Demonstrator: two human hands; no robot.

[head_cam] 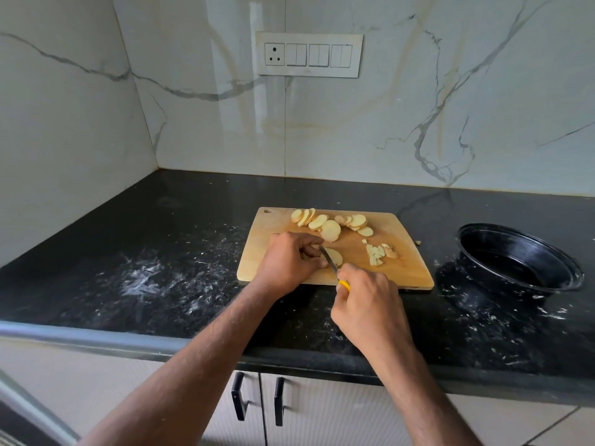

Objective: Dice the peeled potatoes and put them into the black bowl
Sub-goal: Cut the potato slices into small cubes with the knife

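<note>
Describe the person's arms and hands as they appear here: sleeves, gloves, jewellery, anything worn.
Both forearms are bare up to the frame's bottom edge, with no sleeve in view. The left hand and right hand wear no gloves. No watch, bracelet or ring is visible on the parts that show, though some fingers are partly hidden. Fine hair shows on the forearms.

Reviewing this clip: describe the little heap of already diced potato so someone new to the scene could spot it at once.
Find the rectangular wooden cutting board on the black speckled countertop. The small pile of pale diced potato pieces lies on its right half, toward the round black bowl. Unlike the round potato slices fanned along the far edge, these are small and blocky.
</note>
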